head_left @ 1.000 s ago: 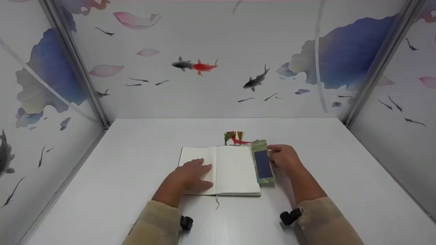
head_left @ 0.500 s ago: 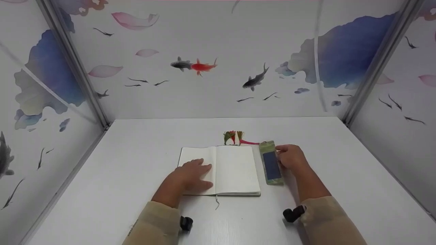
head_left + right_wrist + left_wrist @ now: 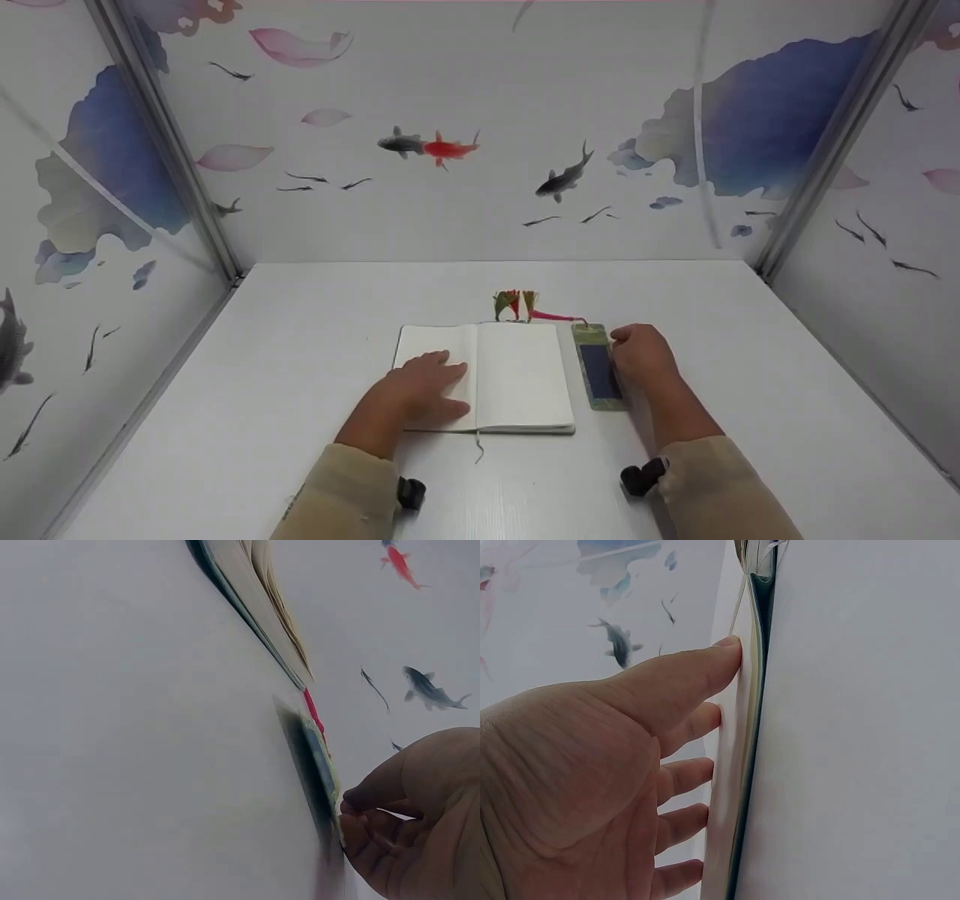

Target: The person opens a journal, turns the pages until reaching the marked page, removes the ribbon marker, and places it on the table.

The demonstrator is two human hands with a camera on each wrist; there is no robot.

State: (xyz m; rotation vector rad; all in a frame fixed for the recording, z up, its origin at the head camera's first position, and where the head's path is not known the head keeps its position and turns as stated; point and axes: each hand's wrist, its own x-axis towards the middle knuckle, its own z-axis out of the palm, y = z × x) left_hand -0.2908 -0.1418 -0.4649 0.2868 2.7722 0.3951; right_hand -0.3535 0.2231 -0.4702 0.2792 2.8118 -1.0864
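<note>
Open passage on table (image 3: pixel 750 360) along left and right edges, outside both arms. Walls (image 3: pixel 480 225) close off back, left and right edges. Toward back edge, room both sides of tassels (image 3: pixel 512 304). Center taken by open notebook (image 3: pixel 525 375); left hand (image 3: pixel 426 386) blocks its left page, right page free from above. Narrow gap between notebook and bookmark (image 3: pixel 600 371); red cord (image 3: pixel 555 316) crosses its back end. Right hand (image 3: pixel 643 356), pinching bookmark, blocks approach from right edge.
</note>
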